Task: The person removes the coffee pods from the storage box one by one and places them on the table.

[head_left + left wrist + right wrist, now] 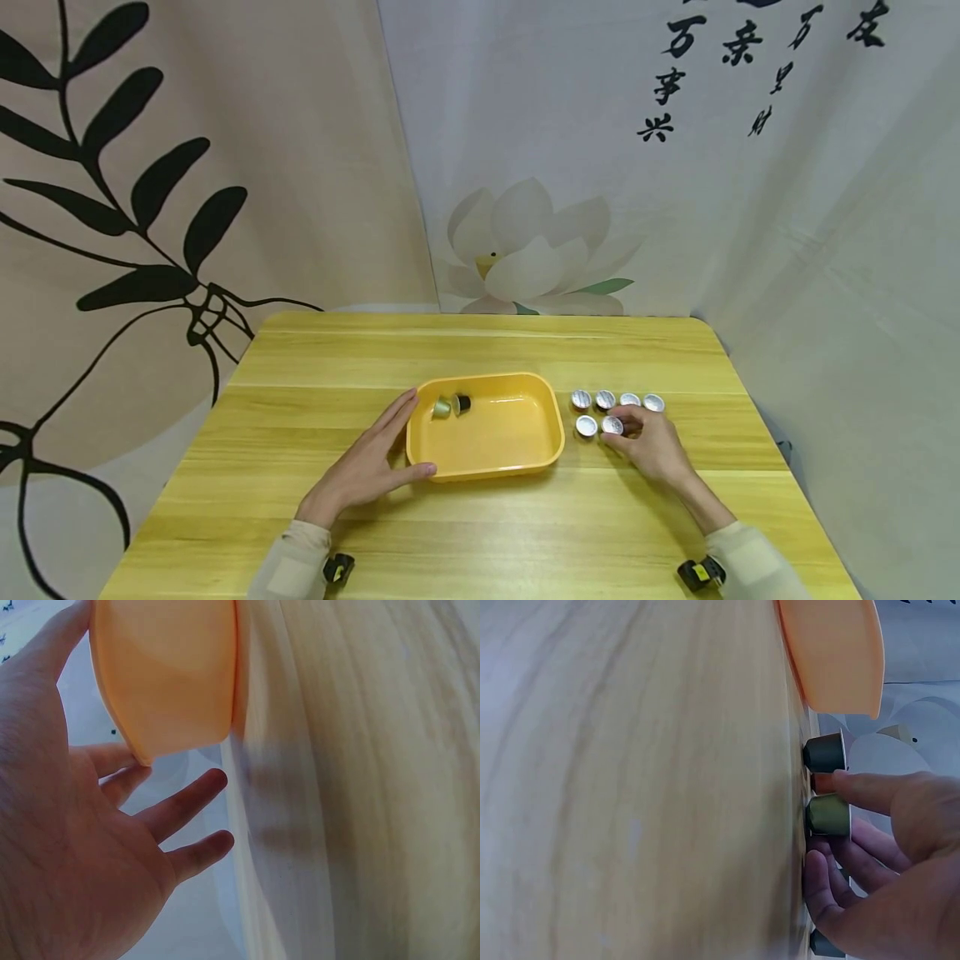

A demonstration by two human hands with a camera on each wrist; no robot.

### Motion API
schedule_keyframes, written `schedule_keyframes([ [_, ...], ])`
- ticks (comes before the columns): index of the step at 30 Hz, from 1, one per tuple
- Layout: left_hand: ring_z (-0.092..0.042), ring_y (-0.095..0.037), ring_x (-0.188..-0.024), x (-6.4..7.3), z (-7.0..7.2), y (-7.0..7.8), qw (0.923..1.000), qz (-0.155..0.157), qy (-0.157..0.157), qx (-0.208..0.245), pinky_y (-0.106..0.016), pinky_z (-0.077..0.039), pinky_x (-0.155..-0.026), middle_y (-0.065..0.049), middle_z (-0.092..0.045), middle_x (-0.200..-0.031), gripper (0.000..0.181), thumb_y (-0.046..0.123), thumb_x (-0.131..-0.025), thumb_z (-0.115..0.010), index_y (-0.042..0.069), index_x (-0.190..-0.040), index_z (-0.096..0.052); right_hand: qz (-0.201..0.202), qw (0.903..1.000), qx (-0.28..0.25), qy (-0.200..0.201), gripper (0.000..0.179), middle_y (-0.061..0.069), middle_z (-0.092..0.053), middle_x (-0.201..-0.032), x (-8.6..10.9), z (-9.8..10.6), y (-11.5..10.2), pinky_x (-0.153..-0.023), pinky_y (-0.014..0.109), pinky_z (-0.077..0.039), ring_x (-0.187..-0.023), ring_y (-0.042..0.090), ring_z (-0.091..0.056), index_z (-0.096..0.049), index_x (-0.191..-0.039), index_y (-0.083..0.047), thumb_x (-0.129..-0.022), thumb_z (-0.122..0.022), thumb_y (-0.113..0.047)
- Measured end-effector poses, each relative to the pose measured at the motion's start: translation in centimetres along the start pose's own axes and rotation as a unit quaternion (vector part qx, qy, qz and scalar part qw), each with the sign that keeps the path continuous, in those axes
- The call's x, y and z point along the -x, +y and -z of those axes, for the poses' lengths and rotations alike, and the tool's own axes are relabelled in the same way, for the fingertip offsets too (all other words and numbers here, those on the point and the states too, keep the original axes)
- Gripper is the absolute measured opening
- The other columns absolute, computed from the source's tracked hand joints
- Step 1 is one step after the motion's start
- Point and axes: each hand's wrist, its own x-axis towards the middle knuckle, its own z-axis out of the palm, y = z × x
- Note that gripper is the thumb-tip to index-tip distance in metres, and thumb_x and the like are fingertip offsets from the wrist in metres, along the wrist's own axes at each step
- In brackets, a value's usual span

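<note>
A yellow tray [480,467] lies on the table with a light green coffee capsule [442,408] and a black coffee capsule [462,404] inside, near its back left. My left hand [375,458] rests at the tray's left end, thumb at the front rim and fingers extended along the side; in the left wrist view two of its fingers [187,806] stand apart from the tray. To the right of the tray my right hand [651,442] pinches a green coffee capsule [829,815] between thumb and fingers, its silver lid facing up.
Beside the held one stands a dark green capsule [825,754], silver lid up. Several more capsules [605,399] form a row behind, partly hidden by my right hand. Printed cloth [540,242] hangs beyond the wooden table's [480,542] back edge.
</note>
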Motion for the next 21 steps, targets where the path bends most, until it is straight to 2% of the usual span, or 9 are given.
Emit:
schedule_keyframes([
  [9, -0.031, -0.045, -0.172, 0.04, -0.06, -0.04, 1.0, 0.001, -0.001, 0.0, -0.073, -0.045, -0.129, -0.003, -0.011, -0.193, 0.117, 0.068, -0.099, -0.079, 0.018, -0.184, -0.014, 0.008, 0.9999, 0.005, 0.005, 0.036, 0.013, -0.083, -0.108, -0.1, -0.21, -0.11, -0.072, 0.018, -0.059, -0.094, 0.013, -0.075, -0.08, -0.126, -0.002, -0.095, -0.093, -0.014],
  [16, -0.032, -0.045, -0.172, 0.1, -0.04, -0.04, 1.0, 0.004, -0.002, -0.002, -0.073, -0.045, -0.129, 0.003, -0.008, -0.193, 0.117, 0.069, -0.1, -0.078, 0.019, -0.184, -0.014, 0.007, 0.9999, 0.005, 0.005, 0.039, 0.015, -0.083, -0.111, 0.05, -0.23, -0.21, -0.074, 0.018, -0.059, -0.096, 0.016, -0.076, -0.079, -0.128, -0.001, -0.095, -0.094, -0.015],
  [21, -0.031, -0.045, -0.173, 0.13, -0.03, -0.03, 1.0, 0.006, -0.003, 0.0, -0.073, -0.044, -0.13, 0.002, -0.008, -0.193, 0.117, 0.07, -0.099, -0.078, 0.019, -0.184, -0.014, 0.003, 1.0, 0.002, 0.003, 0.04, 0.015, -0.083, -0.112, 0.12, -0.26, -0.22, -0.075, 0.018, -0.059, -0.098, 0.018, -0.077, -0.079, -0.128, -0.001, -0.094, -0.094, -0.015],
])
